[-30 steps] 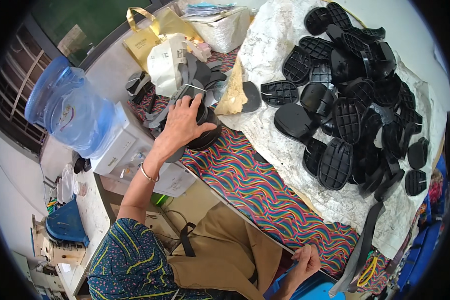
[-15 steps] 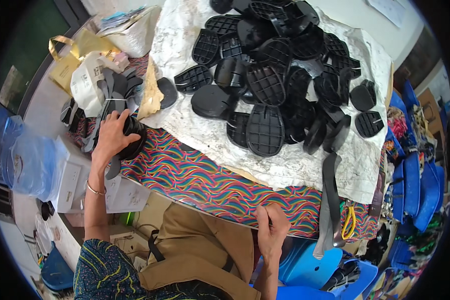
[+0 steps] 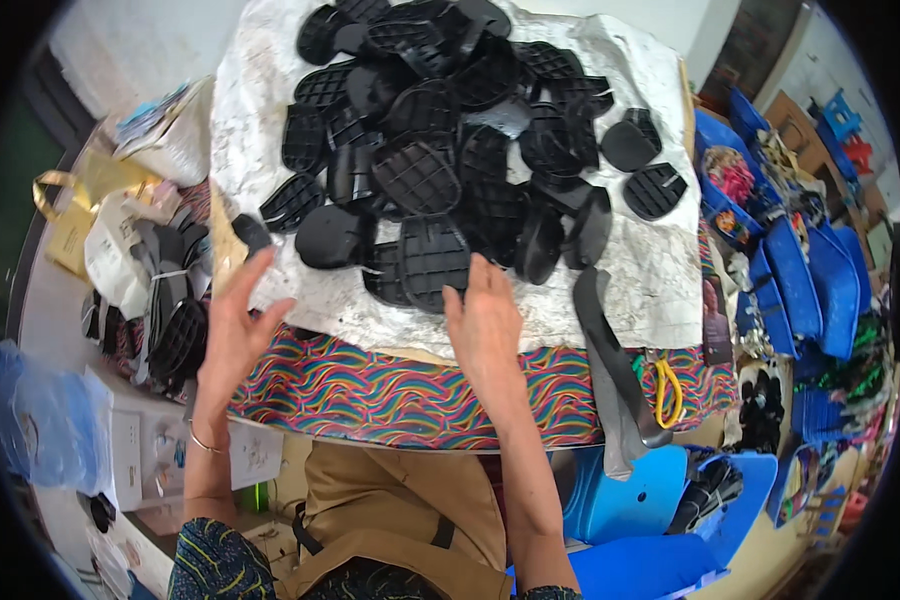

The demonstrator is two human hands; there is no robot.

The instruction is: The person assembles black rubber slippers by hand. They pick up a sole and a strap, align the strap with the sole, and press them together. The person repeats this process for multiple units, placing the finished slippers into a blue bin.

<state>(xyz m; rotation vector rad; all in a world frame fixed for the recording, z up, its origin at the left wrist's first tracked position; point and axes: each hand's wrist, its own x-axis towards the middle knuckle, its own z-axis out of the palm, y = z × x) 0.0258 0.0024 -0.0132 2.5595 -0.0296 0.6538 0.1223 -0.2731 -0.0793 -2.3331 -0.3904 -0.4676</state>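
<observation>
On wht sheet (image 3: 640, 310), heap of blk soles (image 3: 417, 175) nr both-handed reach

At front edge of heap: R hand (image 3: 488, 325), thumb apart from fingers, right by lower R side of big gridded sole (image 3: 434, 260). Can't tell if gripping it or merely lying alongside. Farther L: L hand (image 3: 233, 332), released, thumb & fingers spread, fingertips just short of small dk piece (image 3: 251, 231) at sheet's L edge; bangle (image 3: 208, 445) on wrist.

Around gridded sole: more of same, some grid side up, some smooth side up, others on edge, overlapping. Off to far R, apart from main heap: loose sole (image 3: 655, 191).

Under sheet: tabletop (image 3: 420, 395) w/ multicolored wavy cover. Across its front edge, R side: long dk strip (image 3: 613, 350), top end on sheet, lower end hanging past edge. Next to it: yellow-handled tool (image 3: 669, 395).

Back L: tied strap bundle (image 3: 167, 270), wht bag (image 3: 115, 255), gold bag (image 3: 75, 240). Lower L: water dispenser (image 3: 130, 420). R bkgd: blue bins (image 3: 792, 280). Over lap: brown fabric (image 3: 390, 500).
</observation>
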